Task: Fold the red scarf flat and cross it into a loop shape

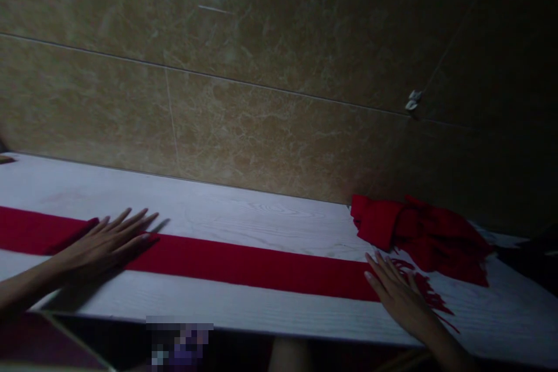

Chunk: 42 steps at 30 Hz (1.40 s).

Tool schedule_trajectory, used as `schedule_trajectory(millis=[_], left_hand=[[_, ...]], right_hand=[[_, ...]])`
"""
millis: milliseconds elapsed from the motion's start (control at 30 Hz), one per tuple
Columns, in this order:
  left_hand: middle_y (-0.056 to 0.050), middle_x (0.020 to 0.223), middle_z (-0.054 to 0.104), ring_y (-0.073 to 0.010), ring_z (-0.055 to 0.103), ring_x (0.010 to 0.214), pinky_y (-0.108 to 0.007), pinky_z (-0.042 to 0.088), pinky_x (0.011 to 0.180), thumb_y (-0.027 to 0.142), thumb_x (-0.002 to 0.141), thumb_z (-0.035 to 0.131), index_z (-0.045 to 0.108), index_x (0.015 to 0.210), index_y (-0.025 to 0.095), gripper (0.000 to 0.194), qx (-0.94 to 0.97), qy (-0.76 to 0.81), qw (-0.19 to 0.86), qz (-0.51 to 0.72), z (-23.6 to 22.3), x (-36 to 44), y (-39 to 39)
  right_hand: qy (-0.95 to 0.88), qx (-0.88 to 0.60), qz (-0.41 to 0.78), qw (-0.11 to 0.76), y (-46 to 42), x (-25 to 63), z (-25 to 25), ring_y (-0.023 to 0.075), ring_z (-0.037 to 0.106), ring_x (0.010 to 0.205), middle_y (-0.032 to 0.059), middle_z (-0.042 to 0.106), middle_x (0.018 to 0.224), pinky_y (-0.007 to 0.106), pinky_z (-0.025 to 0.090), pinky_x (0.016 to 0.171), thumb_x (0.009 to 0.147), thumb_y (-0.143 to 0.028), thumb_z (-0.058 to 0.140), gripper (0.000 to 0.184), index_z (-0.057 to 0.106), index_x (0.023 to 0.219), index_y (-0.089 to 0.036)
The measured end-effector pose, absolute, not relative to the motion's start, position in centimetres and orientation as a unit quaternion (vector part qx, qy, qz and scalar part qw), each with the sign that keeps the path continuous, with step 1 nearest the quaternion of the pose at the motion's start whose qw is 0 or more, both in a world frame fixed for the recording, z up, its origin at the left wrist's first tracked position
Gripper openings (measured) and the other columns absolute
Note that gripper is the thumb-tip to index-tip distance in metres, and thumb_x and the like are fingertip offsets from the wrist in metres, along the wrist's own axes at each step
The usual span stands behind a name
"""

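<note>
A long red scarf point(257, 268) lies stretched flat along a white wood-grain tabletop, with loose fringe at its right end. My left hand point(107, 244) is laid over it on the left, fingers spread and pointing away to the right. Beside that hand, a raised fold or edge crosses the cloth, and the part further left looks doubled. My right hand point(399, 293) rests on the scarf's right end by the fringe, fingers outstretched. Neither hand grips the cloth. Where the scarf runs out of view at the left, its end is hidden.
A crumpled heap of red cloth point(418, 232) sits at the table's back right. Behind the white tabletop point(183, 206) rises a brown marble-patterned tiled wall point(261, 128) with a small white fitting point(413, 100). A dark object point(536, 253) is at the far right edge.
</note>
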<state>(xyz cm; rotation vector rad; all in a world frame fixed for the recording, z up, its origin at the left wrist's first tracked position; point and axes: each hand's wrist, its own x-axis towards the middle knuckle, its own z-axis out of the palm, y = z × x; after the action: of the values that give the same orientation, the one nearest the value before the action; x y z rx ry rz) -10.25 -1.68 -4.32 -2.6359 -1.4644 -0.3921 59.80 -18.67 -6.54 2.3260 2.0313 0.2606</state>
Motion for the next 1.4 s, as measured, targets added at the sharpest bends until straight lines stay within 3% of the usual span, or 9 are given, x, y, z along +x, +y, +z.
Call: schedule_trajectory(millis=[100,233,433,633,833,933,1033,1233,1400], left_hand=[[0.004,0.164,0.036,-0.0403,0.024,0.156,-0.071,0.025,0.119,0.072,0.096,0.027,0.058,0.146,0.04,0.067,-0.846,-0.528,0.014,-0.077,-4.0,-7.0,-1.3],[-0.002,0.17,0.02,-0.0358,0.01,0.159,-0.067,0.018,0.125,0.067,0.102,0.018,0.03,0.162,0.034,0.07,-0.845,-0.529,-0.065,-0.049,-2.1,0.4,-2.9],[-0.004,0.17,0.017,-0.0365,0.009,0.159,-0.069,0.01,0.125,0.073,0.101,0.022,0.033,0.161,0.036,0.072,-0.848,-0.52,-0.095,-0.034,-1.7,5.2,-4.3],[-0.004,0.17,0.017,-0.0349,0.009,0.16,-0.067,0.007,0.126,0.073,0.101,0.024,0.033,0.161,0.035,0.071,-0.85,-0.518,-0.095,-0.03,-2.2,3.7,-4.4],[-0.005,0.171,0.017,-0.035,0.01,0.16,-0.066,0.007,0.126,0.073,0.101,0.024,0.033,0.161,0.034,0.073,-0.847,-0.52,-0.101,-0.038,-2.0,3.8,-4.5],[-0.005,0.171,0.019,-0.0351,0.011,0.16,-0.066,0.007,0.127,0.074,0.101,0.026,0.034,0.161,0.034,0.072,-0.847,-0.519,-0.102,-0.044,-2.2,3.8,-4.5],[-0.004,0.17,0.02,-0.0343,0.012,0.16,-0.066,0.007,0.127,0.073,0.101,0.027,0.033,0.161,0.035,0.071,-0.852,-0.511,-0.096,-0.056,-2.5,3.6,-4.4],[-0.005,0.171,0.019,-0.0349,0.012,0.16,-0.065,0.008,0.127,0.074,0.1,0.026,0.034,0.161,0.035,0.073,-0.853,-0.51,-0.094,-0.061,-2.7,3.5,-4.3],[-0.005,0.171,0.02,-0.035,0.011,0.16,-0.065,0.007,0.127,0.075,0.1,0.026,0.034,0.161,0.035,0.073,-0.852,-0.512,-0.095,-0.061,-2.7,3.6,-4.3]], right_hand=[[0.65,0.755,0.085,0.006,-17.9,58.9,-5.5,0.0328,0.028,0.155,0.0097,0.031,0.167,0.071,0.027,0.119,0.102,-0.049,0.026,0.065,0.043,0.158,-0.02],[0.677,0.731,0.08,-0.044,-16.1,55.8,-5.4,0.0317,0.027,0.155,0.0069,0.029,0.167,0.07,0.026,0.12,0.102,-0.052,0.024,0.066,0.04,0.159,-0.024],[0.72,0.691,0.058,-0.028,-15.2,54.2,-7.7,0.0323,0.034,0.153,0.0048,0.035,0.165,0.07,0.031,0.117,0.1,-0.055,0.027,0.066,0.042,0.159,-0.028],[0.793,0.562,0.222,-0.071,-16.3,59.6,-10.6,0.0359,0.048,0.144,0.0035,0.056,0.152,0.074,0.037,0.109,0.1,-0.034,0.022,0.057,0.073,0.126,-0.038],[0.791,0.559,0.233,-0.09,-16.1,60.7,-11.5,0.0413,0.048,0.142,0.0053,0.061,0.148,0.081,0.03,0.109,0.1,-0.034,0.02,0.06,0.077,0.119,-0.039],[0.757,0.625,0.154,-0.112,-15.3,57.7,-10.3,0.0412,0.044,0.145,0.0061,0.055,0.153,0.08,0.031,0.11,0.1,-0.046,0.019,0.061,0.071,0.131,-0.035],[0.697,0.699,0.061,-0.148,-13.9,52.7,-8.3,0.033,0.036,0.152,0.0056,0.041,0.163,0.069,0.035,0.116,0.102,-0.056,0.02,0.065,0.049,0.155,-0.03],[0.739,0.661,0.04,-0.123,-12.5,45.0,-7.4,0.0318,0.029,0.155,0.0042,0.035,0.166,0.07,0.022,0.122,0.102,-0.06,0.022,0.066,0.044,0.158,-0.031],[0.754,0.647,0.073,-0.094,-13.2,47.0,-9.6,0.0333,0.035,0.153,0.0034,0.039,0.164,0.073,0.025,0.119,0.101,-0.06,0.026,0.066,0.04,0.159,-0.034]])
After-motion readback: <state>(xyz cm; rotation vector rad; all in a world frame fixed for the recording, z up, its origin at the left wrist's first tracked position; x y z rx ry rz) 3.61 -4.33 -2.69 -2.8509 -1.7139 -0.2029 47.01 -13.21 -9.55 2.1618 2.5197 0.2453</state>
